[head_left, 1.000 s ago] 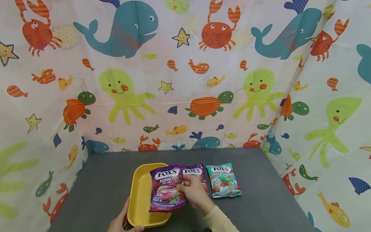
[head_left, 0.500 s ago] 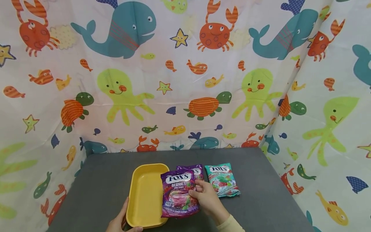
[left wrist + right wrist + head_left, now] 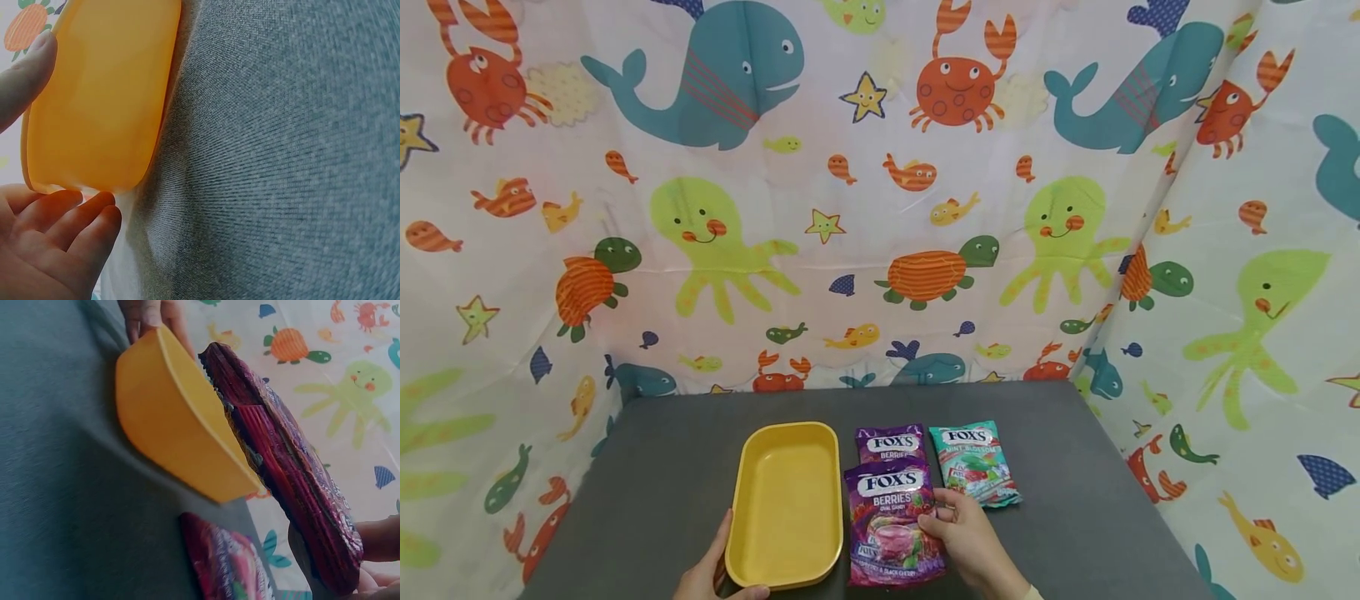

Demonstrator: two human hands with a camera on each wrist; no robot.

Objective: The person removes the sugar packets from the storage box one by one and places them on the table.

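Observation:
My right hand pinches the right edge of a purple FOX'S Berries candy bag. The right wrist view shows this bag from its side, raised off the table, beside the yellow tray. With fingers along the left side and thumb at the near rim, my left hand holds the near left corner of the yellow tray. Nothing lies inside that tray. Behind the held bag is a second purple Berries bag, its lower part hidden. A green FOX'S Mint Blossom candy bag lies to its right.
A dark grey table carries everything. White cloth printed with sea animals hangs along its back, left and right sides.
My right hand has carried the purple candy bag from over the tray's right part rightward and nearer, off the tray. My left hand has stayed at the tray's corner.

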